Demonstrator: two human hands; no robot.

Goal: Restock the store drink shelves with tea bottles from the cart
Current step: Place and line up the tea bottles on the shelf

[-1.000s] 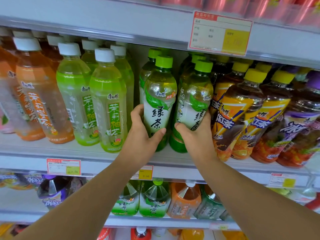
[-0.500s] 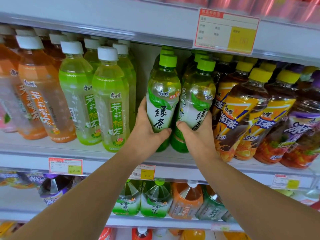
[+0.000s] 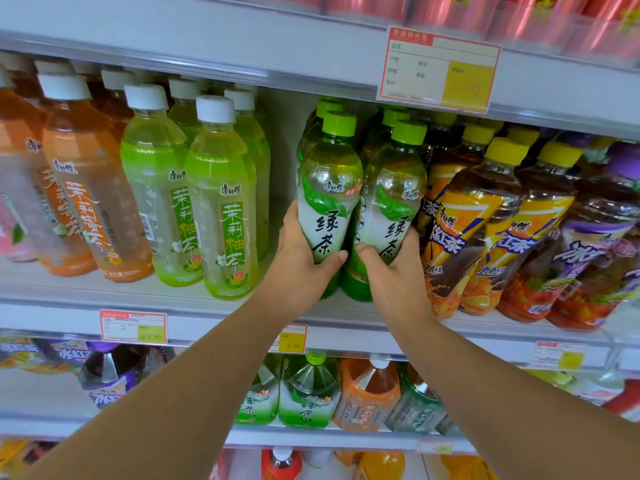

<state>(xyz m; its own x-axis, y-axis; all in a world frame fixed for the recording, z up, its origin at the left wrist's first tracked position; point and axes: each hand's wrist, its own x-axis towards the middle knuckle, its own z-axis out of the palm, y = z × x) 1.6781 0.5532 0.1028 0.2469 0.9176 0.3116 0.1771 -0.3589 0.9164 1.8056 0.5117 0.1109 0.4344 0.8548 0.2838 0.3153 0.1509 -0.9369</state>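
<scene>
We see two green-capped tea bottles at the middle of the shelf, side by side and touching, one in each of our hands. The left green tea bottle stands nearly upright. The right green tea bottle leans a little, its cap toward the right. More green caps show just behind them. Both bases are low by the shelf board, but we cannot tell whether they rest on it or hang just above it.

Our left hand is clamped on the lower half of the left green tea bottle, with the thumb across the front under the black characters and the fingers curled round its left side. Our right hand grips the lower half of the right green tea bottle in mirror fashion, thumb pointing left across the front and fingers wrapped round the right side. The two thumb tips lie near each other, not touching.

To the left, apart from the left hand, stand white-capped pale green bottles, and beyond them white-capped orange bottles. Just beside the right hand stand yellow-capped dark tea bottles, then purple-capped bottles.

A small price tag sits on the shelf's front rail, and a large price tag on the rail above. Below, we see bigger bottles.
</scene>
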